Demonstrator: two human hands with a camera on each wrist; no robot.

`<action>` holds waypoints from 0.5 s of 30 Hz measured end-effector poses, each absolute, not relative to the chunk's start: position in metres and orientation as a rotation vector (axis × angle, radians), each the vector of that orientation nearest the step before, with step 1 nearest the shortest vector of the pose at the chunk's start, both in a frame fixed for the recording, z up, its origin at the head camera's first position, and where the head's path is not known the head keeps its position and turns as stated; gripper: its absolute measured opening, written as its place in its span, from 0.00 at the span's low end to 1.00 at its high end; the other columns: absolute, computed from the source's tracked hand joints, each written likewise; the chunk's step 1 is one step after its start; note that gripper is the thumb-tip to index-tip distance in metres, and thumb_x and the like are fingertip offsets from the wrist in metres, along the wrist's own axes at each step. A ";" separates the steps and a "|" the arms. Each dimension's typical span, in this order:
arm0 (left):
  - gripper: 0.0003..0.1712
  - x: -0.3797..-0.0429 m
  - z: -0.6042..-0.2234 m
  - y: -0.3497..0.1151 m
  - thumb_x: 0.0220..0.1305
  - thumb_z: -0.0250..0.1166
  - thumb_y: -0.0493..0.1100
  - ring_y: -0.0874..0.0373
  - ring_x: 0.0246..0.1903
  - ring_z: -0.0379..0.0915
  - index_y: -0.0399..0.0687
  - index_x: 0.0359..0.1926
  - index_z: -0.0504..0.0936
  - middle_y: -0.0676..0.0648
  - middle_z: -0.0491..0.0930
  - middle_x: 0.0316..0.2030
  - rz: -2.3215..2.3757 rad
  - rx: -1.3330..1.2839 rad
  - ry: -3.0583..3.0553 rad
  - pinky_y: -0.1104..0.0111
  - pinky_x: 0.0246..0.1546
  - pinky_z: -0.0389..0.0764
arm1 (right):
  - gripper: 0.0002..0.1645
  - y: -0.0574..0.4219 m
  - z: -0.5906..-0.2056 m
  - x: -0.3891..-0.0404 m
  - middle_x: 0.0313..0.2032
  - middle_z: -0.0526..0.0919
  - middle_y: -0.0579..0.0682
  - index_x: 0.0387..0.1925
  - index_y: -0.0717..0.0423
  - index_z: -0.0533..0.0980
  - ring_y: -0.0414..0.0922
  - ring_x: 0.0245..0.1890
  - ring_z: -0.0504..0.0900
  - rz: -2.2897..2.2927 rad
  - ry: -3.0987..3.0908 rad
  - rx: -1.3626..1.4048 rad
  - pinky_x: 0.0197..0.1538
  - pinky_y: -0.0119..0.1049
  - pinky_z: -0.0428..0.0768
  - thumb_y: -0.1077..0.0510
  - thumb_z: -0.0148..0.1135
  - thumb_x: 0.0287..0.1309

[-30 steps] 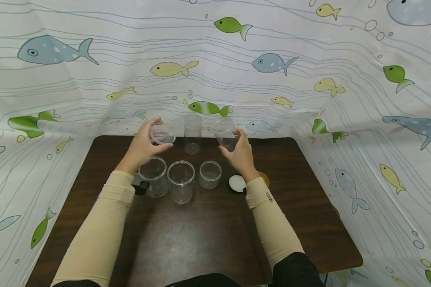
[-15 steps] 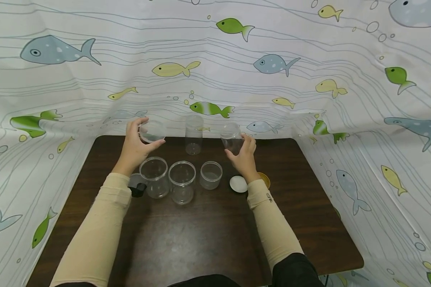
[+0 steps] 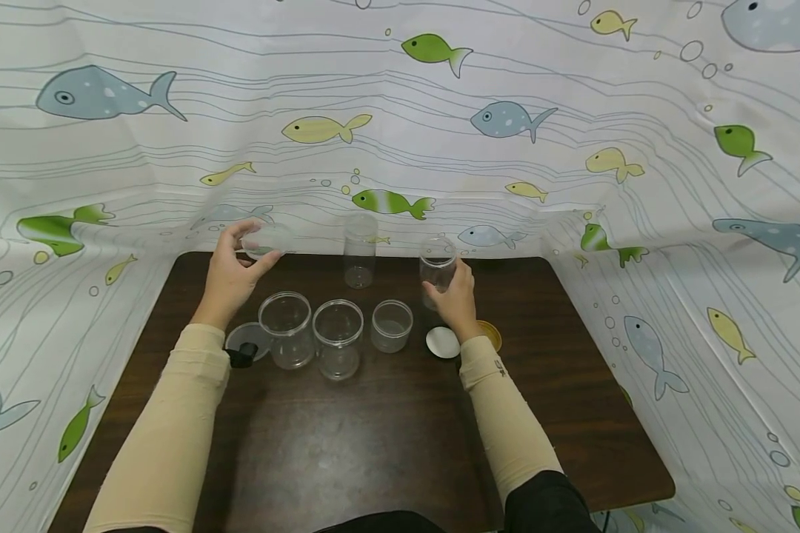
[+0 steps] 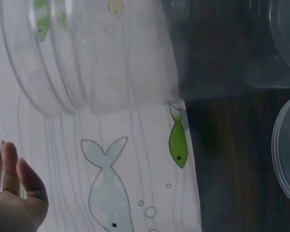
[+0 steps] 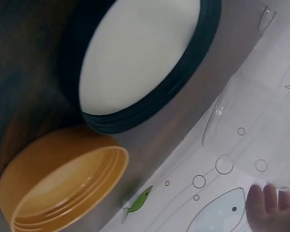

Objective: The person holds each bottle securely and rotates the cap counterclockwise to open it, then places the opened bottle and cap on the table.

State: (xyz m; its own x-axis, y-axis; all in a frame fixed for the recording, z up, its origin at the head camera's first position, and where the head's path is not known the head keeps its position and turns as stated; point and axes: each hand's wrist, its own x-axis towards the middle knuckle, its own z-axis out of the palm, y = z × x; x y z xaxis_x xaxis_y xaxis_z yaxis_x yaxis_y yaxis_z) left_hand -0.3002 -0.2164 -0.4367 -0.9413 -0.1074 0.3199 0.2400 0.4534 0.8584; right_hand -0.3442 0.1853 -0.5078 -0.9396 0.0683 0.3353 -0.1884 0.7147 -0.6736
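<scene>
My left hand point(image 3: 230, 270) holds a shallow, round piece of clear plastic point(image 3: 272, 240) between thumb and fingers, raised over the table's back left. Only its edge shows beside my fingers in the left wrist view. At the back right, my right hand point(image 3: 455, 296) grips a clear plastic jar point(image 3: 438, 257) by its side; the jar stands upright, mouth up. Between the hands, a tall clear jar point(image 3: 359, 255) stands near the back edge. In front are two wide clear jars point(image 3: 292, 346) point(image 3: 337, 359) and a shorter one point(image 3: 391, 337).
A clear disc-like lid point(image 3: 253, 337) lies left of the jars, partly behind my wrist strap. By my right wrist lie a black lid with a white inside point(image 5: 140, 58) and a yellow screw lid point(image 5: 58, 179). A fish-print sheet point(image 3: 400, 89) surrounds the dark table point(image 3: 367, 451).
My left hand has moved left with the clear piece, uncovering more of the disc-like lid. My right hand has brought its jar right and down, from tilted to upright.
</scene>
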 end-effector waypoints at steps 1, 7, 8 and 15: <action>0.42 -0.300 -0.438 -0.218 0.67 0.69 0.56 0.49 0.60 0.63 0.50 0.75 0.61 0.48 0.66 0.70 -1.475 -0.101 -2.384 0.64 0.50 0.67 | 0.50 0.186 -0.508 -0.344 0.65 0.64 0.64 0.73 0.64 0.55 0.61 0.65 0.65 1.088 -2.589 0.091 0.65 0.57 0.69 0.51 0.73 0.61; 0.45 -0.300 -0.450 -0.228 0.65 0.68 0.61 0.42 0.69 0.58 0.48 0.75 0.61 0.43 0.63 0.72 -1.461 -0.038 -2.447 0.49 0.56 0.68 | 0.52 0.188 -0.513 -0.344 0.65 0.64 0.66 0.75 0.65 0.52 0.60 0.66 0.66 1.178 -2.616 0.063 0.68 0.54 0.69 0.51 0.72 0.62; 0.46 -0.300 -0.453 -0.231 0.65 0.68 0.62 0.40 0.70 0.57 0.48 0.75 0.61 0.42 0.63 0.72 -1.456 -0.027 -2.459 0.47 0.57 0.67 | 0.52 0.188 -0.514 -0.344 0.65 0.63 0.66 0.75 0.65 0.52 0.60 0.67 0.66 1.190 -2.617 0.060 0.68 0.54 0.68 0.51 0.72 0.62; 0.51 -0.299 -0.481 -0.246 0.64 0.71 0.58 0.32 0.68 0.59 0.43 0.77 0.58 0.35 0.64 0.72 -1.310 -0.021 -2.565 0.35 0.64 0.58 | 0.51 0.189 -0.518 -0.344 0.64 0.64 0.66 0.74 0.65 0.53 0.60 0.65 0.68 1.226 -2.622 0.057 0.68 0.54 0.69 0.52 0.73 0.61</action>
